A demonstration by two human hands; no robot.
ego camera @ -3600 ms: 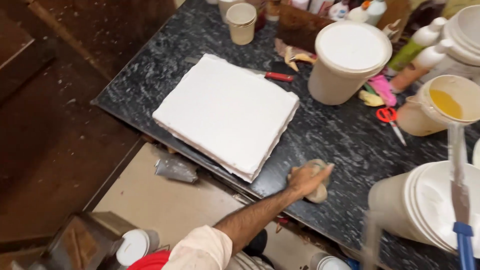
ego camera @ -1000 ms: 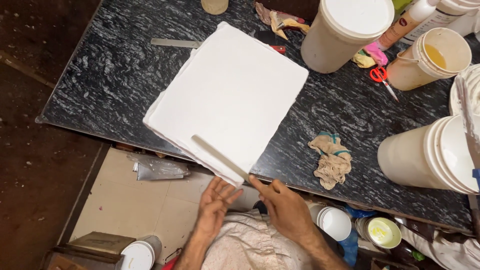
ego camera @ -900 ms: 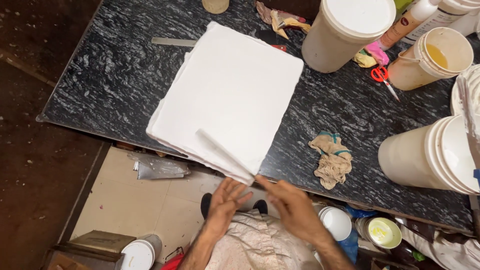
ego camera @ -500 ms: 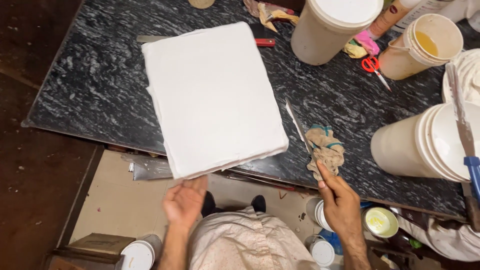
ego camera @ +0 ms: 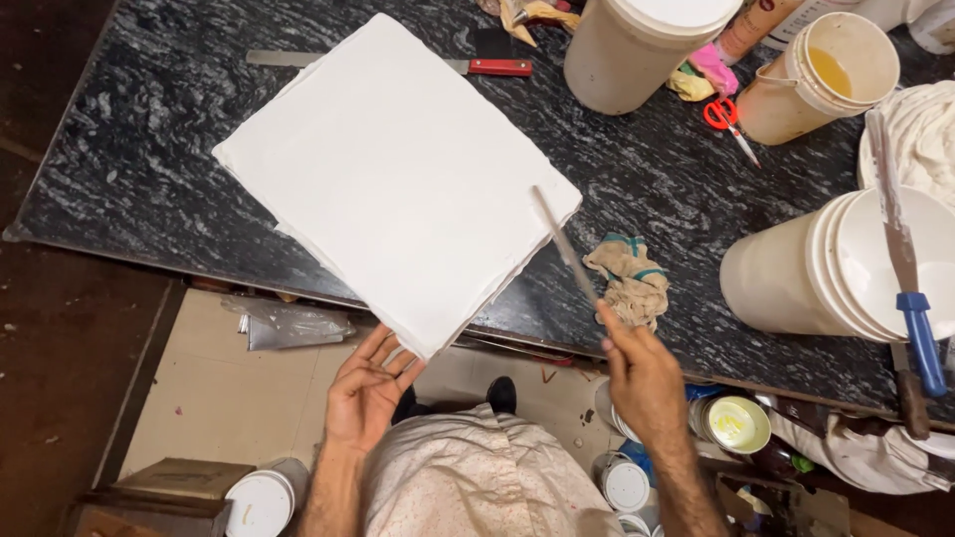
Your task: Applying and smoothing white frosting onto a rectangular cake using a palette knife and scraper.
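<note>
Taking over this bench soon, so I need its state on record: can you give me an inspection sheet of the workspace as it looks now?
Surface: black marbled stone table, crowded on the right side.
Job's things: white slab lies flat, its near corner overhanging the table edge; thin flat blade reaches over the slab's right corner.
Clutter: stained rag, red-handled knife, red scissors, lidded white bucket, bucket of yellow liquid, stacked white buckets with a blue-handled tool.
Hands: left hand open, at the slab's near corner; right hand holds the blade.
Cables: nothing seen.
Surroundings: small paint cans and a plastic-wrapped item on the floor.
</note>
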